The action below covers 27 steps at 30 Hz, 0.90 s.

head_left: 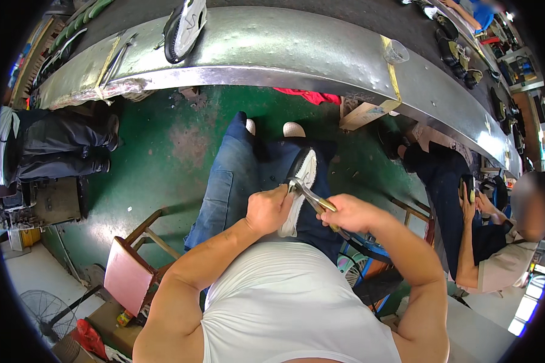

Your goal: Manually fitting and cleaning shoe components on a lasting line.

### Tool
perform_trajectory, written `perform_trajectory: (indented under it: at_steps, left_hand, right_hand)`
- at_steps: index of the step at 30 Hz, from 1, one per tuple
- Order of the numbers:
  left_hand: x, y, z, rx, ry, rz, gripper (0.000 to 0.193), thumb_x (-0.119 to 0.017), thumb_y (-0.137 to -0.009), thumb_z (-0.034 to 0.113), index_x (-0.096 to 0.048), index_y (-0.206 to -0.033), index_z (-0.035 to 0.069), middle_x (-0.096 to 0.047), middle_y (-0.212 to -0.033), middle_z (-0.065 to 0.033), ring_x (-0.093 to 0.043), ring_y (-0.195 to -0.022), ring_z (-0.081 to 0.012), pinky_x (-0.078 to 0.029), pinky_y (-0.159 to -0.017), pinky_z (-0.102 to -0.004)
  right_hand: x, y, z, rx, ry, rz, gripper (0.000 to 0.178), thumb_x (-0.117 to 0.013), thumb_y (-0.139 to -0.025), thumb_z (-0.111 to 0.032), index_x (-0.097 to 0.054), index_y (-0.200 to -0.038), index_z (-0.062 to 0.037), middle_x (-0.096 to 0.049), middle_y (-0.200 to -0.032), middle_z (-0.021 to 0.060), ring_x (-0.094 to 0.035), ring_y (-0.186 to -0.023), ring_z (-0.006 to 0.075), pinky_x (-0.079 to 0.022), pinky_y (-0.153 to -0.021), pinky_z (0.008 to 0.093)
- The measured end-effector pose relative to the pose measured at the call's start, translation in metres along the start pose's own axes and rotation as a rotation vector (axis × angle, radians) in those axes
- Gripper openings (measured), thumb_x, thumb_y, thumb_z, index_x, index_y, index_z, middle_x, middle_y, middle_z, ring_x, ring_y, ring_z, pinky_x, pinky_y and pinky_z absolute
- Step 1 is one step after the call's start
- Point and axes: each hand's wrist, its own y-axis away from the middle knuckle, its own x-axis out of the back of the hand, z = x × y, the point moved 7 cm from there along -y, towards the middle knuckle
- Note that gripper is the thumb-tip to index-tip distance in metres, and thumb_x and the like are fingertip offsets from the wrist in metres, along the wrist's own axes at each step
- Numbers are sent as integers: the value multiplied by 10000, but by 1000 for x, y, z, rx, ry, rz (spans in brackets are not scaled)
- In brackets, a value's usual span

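Note:
A white shoe upper with a black edge [307,169] lies over my lap, its toe pointing away from me. My left hand [269,209] is closed on the near left side of the shoe, thumb close to the tool. My right hand [348,213] grips the yellowish handles of metal pliers [312,196]. The jaws of the pliers meet the shoe's edge beside my left thumb; whether they pinch material is too small to tell. My right fingers hide part of the handles.
Ahead runs a long metal-faced bench [284,45] bearing another white shoe [186,30] and a clear plastic cup [396,52]. A seated co-worker [496,260] is close on my right. Someone's dark-trousered legs [60,142] are at left. A pink-topped stool [127,272] and a fan [48,311] stand behind left.

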Motion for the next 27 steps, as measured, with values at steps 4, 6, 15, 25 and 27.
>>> perform_trajectory:
  at_steps: [4,6,15,25,27]
  left_hand:
    - [-9,-11,-47,364,226,21,317,-515,-1013,290,-680,-971,22,-684,-822,-211,-666,-785,-418,-538,-711,-455]
    - [-42,-16,-86,400,611,146,485,-377,-1075,388,-655,-1195,9,-681,-1147,-207,-646,-1076,-304,-482,-948,-360]
    - [-80,29,-100,969,1362,-89,576,-314,-1084,472,-530,-1360,15,-616,-1287,-123,-590,-1171,-226,-470,-1031,-383]
    - [-53,1,-69,602,1327,-196,685,-559,-1018,426,-304,-1553,83,-492,-1441,-49,-464,-1293,-166,-343,-1123,-348]
    - [-55,0,-69,610,1326,-183,714,-589,-1003,425,-299,-1554,76,-510,-1424,-62,-480,-1280,-170,-360,-1111,-340]
  right_hand:
    - [11,7,-22,-164,-112,-30,263,-596,-984,-248,-649,-958,8,-669,-849,72,-635,-783,161,-546,-697,356]
    - [16,8,-58,-207,152,-60,314,-578,-998,-280,-629,-980,29,-676,-868,109,-654,-800,206,-547,-719,387]
    - [-16,-28,-40,236,551,264,405,-572,-977,-349,-627,-885,41,-656,-807,278,-643,-801,470,-508,-721,521]
    - [-72,-51,24,148,-51,458,328,-630,-942,-343,-661,-993,-21,-688,-840,181,-675,-788,353,-514,-735,432]
    - [-65,-53,33,170,-127,387,313,-638,-943,-322,-665,-1005,-16,-698,-846,159,-679,-778,300,-518,-730,408]
